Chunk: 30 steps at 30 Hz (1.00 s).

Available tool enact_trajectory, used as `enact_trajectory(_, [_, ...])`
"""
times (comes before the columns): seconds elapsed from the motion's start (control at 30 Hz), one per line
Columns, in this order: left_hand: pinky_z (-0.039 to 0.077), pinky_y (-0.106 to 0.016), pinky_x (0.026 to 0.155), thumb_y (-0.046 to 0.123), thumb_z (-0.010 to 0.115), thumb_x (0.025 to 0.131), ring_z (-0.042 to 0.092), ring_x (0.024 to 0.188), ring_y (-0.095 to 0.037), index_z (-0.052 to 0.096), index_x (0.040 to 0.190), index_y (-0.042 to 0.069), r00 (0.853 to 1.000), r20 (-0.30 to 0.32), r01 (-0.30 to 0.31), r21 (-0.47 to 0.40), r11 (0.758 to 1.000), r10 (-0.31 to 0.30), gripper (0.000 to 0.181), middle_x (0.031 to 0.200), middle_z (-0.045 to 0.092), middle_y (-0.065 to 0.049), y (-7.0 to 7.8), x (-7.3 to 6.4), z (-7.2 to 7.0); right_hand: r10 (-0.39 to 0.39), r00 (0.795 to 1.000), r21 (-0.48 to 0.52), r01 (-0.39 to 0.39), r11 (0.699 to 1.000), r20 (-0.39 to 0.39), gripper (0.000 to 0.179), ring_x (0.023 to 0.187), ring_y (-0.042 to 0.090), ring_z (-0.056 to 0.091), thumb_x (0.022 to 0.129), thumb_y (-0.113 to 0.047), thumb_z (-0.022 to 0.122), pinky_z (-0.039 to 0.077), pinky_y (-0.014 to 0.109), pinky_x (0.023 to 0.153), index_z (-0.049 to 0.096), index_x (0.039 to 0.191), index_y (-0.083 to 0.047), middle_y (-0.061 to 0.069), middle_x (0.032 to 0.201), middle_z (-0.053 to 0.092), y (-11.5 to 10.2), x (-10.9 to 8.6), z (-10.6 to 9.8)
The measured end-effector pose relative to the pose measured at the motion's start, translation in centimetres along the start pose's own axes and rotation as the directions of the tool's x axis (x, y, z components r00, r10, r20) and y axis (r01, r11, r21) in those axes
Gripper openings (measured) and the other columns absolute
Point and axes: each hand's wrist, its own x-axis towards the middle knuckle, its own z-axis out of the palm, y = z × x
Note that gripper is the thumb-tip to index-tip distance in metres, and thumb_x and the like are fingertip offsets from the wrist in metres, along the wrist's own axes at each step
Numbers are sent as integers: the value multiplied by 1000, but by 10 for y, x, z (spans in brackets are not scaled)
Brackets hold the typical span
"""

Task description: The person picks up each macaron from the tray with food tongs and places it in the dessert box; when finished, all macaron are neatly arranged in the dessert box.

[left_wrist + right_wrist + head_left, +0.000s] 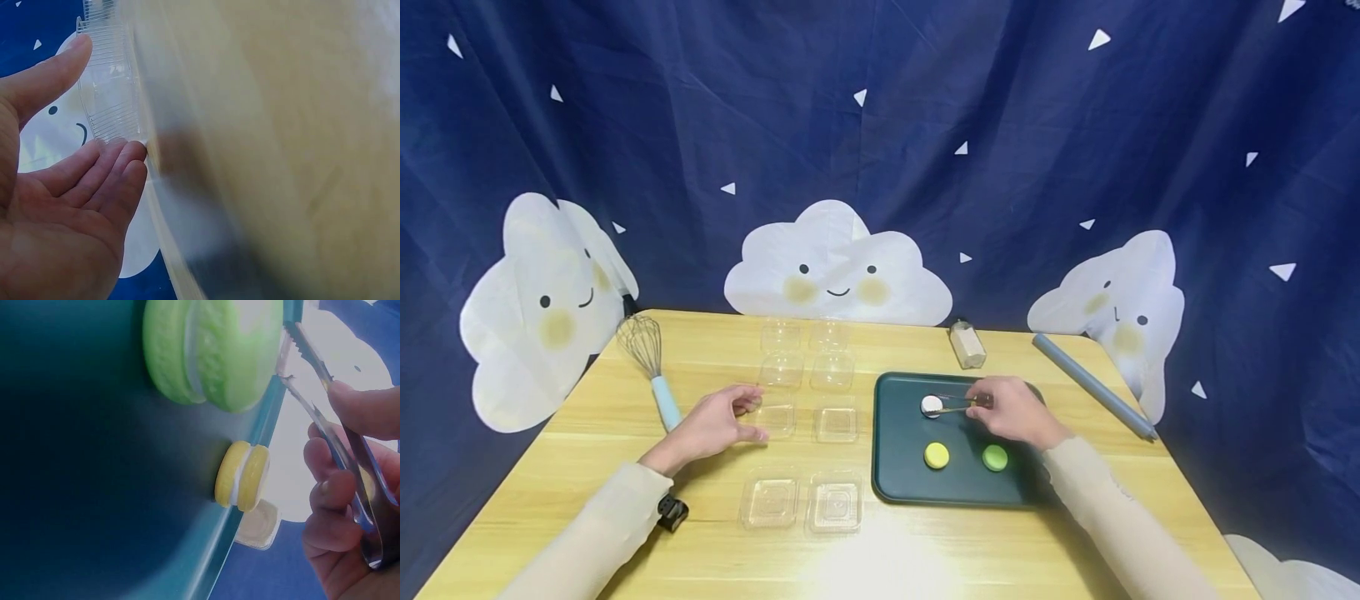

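Observation:
My right hand [1011,410] holds small metal tongs [362,456] over the dark green tray [898,479]. The tongs' tips lie at a white macaron [931,406] on the tray; whether they grip it firmly I cannot tell. Nearer to me on the tray are a yellow macaron [936,455] and a green macaron [995,457]. My left hand [715,423], thumb and fingers apart, is at the left side of a clear plastic box [777,417]. In the left wrist view the fingers are fairly straight, their tips by the ribbed clear plastic [109,81].
More clear plastic boxes [835,423] stand in two columns left of the tray, with flatter ones [835,504] nearest me. A whisk [664,400] lies at the left. At the back are a small jar [967,344] and, further right, a grey rolling pin [1093,385].

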Motion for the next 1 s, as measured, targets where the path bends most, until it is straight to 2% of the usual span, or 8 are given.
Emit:
enact_trajectory(0.6, [50, -54, 109, 33, 89, 75, 62, 122, -34, 51, 144, 0, 1000, 1, 0, -5, 1000, 0, 85, 133, 66, -16, 2, -1, 0, -18, 1000, 0, 18, 1000, 24, 13, 71, 7, 57, 83, -20, 80, 51, 28, 66, 77, 94, -14, -6, 82, 72, 2, 0, 5])
enact_trajectory(1.0, [49, -54, 109, 33, 89, 75, 62, 122, -34, 51, 144, 1, 1000, 4, -1, -12, 1000, 1, 85, 134, 66, -16, 1, -1, -1, 18, 1000, 12, -18, 1000, 2, 12, 77, 10, 64, 84, -21, 80, 59, 36, 73, 79, 94, -14, -2, 86, 76, -1, 2, 6])
